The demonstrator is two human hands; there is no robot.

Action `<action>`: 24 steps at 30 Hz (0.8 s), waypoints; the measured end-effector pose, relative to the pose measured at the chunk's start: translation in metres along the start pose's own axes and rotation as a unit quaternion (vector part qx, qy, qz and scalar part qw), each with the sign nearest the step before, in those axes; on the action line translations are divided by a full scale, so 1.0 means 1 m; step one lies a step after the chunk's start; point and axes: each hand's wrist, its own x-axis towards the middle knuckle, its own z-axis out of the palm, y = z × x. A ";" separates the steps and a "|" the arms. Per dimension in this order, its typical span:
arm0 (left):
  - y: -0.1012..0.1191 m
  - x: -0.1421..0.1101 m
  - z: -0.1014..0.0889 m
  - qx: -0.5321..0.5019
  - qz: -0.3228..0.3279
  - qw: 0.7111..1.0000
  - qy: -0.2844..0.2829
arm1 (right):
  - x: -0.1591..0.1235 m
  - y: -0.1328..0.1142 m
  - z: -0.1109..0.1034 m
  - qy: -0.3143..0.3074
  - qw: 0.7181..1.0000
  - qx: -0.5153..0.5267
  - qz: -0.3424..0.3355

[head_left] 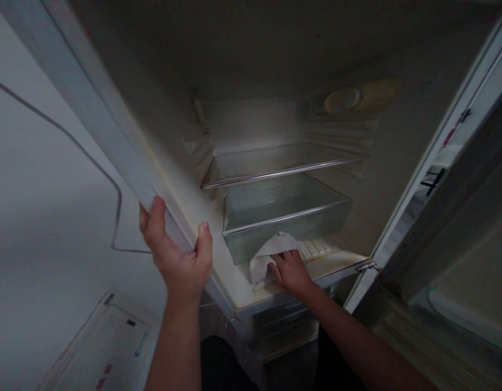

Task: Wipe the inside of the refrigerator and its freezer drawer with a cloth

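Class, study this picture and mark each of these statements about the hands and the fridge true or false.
1. The left hand grips the edge of the fridge. True.
2. The right hand is empty. False: it holds a cloth.
3. The drawer sits above the shelf. False: it is below.
4. The cloth touches the shelf. False: it is lower down, by the drawer.
5. A cable shows left of the fridge. True.

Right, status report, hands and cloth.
Left hand gripping fridge's side edge. Right hand pressing white cloth on fridge floor. Clear drawer close behind cloth, may limit reach.
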 end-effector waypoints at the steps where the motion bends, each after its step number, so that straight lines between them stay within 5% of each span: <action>1: 0.000 0.000 0.000 0.001 -0.002 1.000 0.000 | 0.005 -0.008 0.002 0.001 1.000 0.007 -0.025; 8: 0.001 0.001 -0.001 0.009 0.006 1.000 -0.006 | 0.057 -0.047 0.028 0.018 0.960 0.033 -0.278; 11: 0.003 0.002 -0.001 0.009 0.005 1.000 -0.007 | 0.063 -0.035 0.029 -0.012 0.943 0.047 -0.329; 14: 0.003 0.003 -0.001 0.002 0.003 1.000 -0.005 | 0.054 0.002 0.022 -0.035 0.939 0.052 -0.338; 17: 0.001 0.003 0.000 -0.011 0.016 1.000 -0.003 | 0.037 0.057 0.008 -0.035 0.967 0.027 -0.252; 20: -0.002 0.003 0.000 -0.015 0.026 1.000 -0.002 | 0.025 0.108 -0.012 -0.012 0.995 -0.024 -0.093; 24: -0.001 0.003 -0.001 -0.007 0.011 1.000 -0.008 | 0.022 0.144 -0.033 0.100 0.983 -0.068 0.138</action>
